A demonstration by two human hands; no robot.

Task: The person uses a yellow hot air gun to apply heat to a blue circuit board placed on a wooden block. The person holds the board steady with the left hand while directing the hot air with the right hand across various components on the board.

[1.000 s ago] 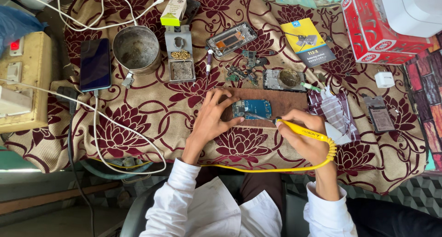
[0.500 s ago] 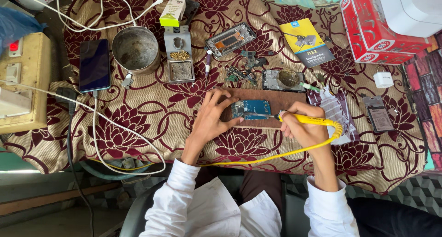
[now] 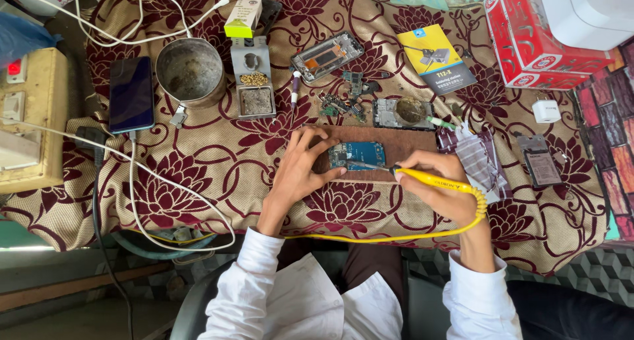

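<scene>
A small blue circuit board (image 3: 362,155) lies on a brown board (image 3: 409,142) on the flowered cloth. My left hand (image 3: 300,168) rests on the brown board, fingertips pressing the circuit board's left edge. My right hand (image 3: 439,181) is closed on a yellow soldering iron (image 3: 432,179), whose metal tip touches the circuit board from the right. Its yellow cable (image 3: 396,235) loops back under my right wrist toward my lap.
A metal cup (image 3: 191,70), a dark phone (image 3: 131,94), a solder stand (image 3: 253,82), a phone frame (image 3: 328,54) and loose parts (image 3: 340,103) lie beyond. Red boxes (image 3: 535,42) sit far right, a switch box (image 3: 30,115) far left. White cables (image 3: 142,194) cross the cloth.
My right hand has brought the soldering iron up and leftward, so its tip now sits on the circuit board. The yellow cable has shifted with it. My left hand stays put.
</scene>
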